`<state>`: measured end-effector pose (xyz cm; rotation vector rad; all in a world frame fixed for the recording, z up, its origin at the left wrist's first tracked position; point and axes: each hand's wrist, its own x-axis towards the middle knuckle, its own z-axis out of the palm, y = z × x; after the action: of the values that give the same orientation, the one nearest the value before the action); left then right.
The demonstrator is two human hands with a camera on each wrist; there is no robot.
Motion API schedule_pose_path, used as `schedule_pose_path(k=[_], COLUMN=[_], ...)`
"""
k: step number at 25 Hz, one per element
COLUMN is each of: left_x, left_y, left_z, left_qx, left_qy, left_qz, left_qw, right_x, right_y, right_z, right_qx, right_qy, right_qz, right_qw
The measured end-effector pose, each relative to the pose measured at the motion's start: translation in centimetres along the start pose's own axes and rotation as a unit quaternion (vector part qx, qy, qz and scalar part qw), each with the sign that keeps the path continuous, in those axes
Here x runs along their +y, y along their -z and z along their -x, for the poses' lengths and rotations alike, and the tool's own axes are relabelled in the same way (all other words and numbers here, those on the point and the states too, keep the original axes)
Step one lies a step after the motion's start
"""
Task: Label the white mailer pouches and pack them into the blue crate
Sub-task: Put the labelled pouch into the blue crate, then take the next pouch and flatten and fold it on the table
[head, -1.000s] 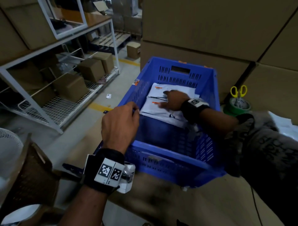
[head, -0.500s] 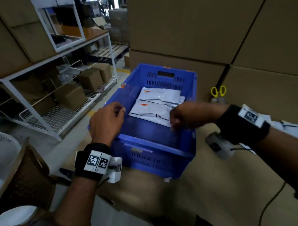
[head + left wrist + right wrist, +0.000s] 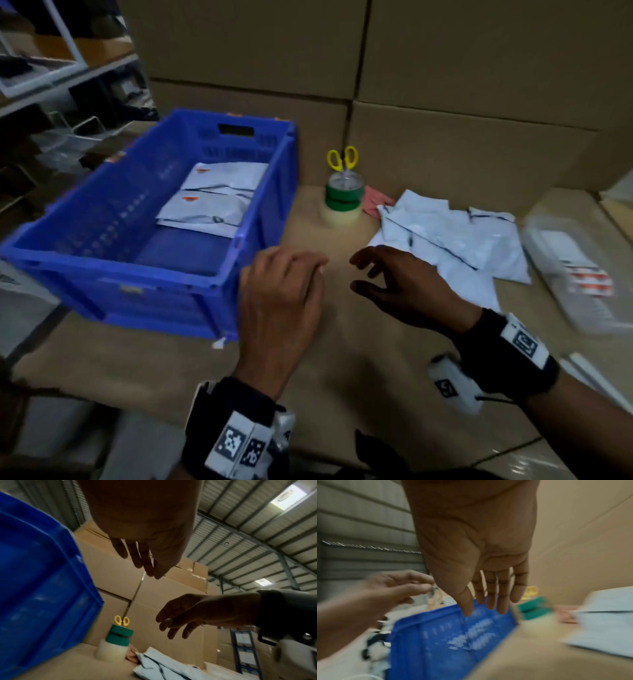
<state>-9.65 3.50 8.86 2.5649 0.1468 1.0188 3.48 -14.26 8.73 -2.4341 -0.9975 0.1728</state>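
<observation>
The blue crate (image 3: 113,270) stands at the left of the cardboard worktop. Two white mailer pouches lie flat in its far half, one (image 3: 205,209) in front of the other (image 3: 227,176), each with an orange-marked label. A loose pile of white pouches (image 3: 455,240) lies on the worktop to the right. My left hand (image 3: 308,270) hovers beside the crate's near right corner, fingers relaxed and empty. My right hand (image 3: 363,274) hovers just left of the pile, fingers spread, holding nothing. The wrist views show the left hand (image 3: 144,563) and the right hand (image 3: 488,601) with empty palms.
Yellow-handled scissors (image 3: 342,159) stand in stacked green and clear tape rolls (image 3: 342,202) behind the hands. A clear tray with label sheets (image 3: 575,274) sits at far right. Stacked cardboard boxes (image 3: 445,85) wall the back. A metal shelf rack (image 3: 51,85) is at left.
My right hand has come out of the crate and my left hand has left its rim. Both moved right over the worktop toward the pouch pile. The view swung right.
</observation>
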Motion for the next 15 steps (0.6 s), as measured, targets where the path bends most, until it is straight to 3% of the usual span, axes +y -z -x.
schedule_pose_path(k=[2, 4, 9, 11, 15], left_x=[2.5, 4.3, 4.3, 3.6, 3.0], left_y=[-3.3, -7.7, -15.9, -17.0, -17.3], left_z=[1.0, 2.1, 4.6, 5.0, 5.2], left_qx=[-0.107, -0.255, -0.545, -0.586, -0.595], left_qy=[-0.007, 0.004, 0.014, 0.026, 0.035], left_qz=[0.011, 0.022, -0.069, -0.070, -0.064], left_qw=[0.994, 0.967, 0.835, 0.807, 0.800], right_x=[4.5, 10.0, 20.5, 22.8, 26.7], right_y=[0.8, 1.9, 3.7, 4.0, 3.2], right_z=[1.6, 2.6, -2.2, -5.4, -9.5], right_qx=[-0.003, 0.016, 0.035, 0.017, -0.045], right_qy=[-0.060, -0.115, -0.184, -0.215, -0.277], right_qz=[0.030, 0.054, 0.111, 0.144, 0.156], right_qw=[0.998, 0.992, 0.976, 0.966, 0.947])
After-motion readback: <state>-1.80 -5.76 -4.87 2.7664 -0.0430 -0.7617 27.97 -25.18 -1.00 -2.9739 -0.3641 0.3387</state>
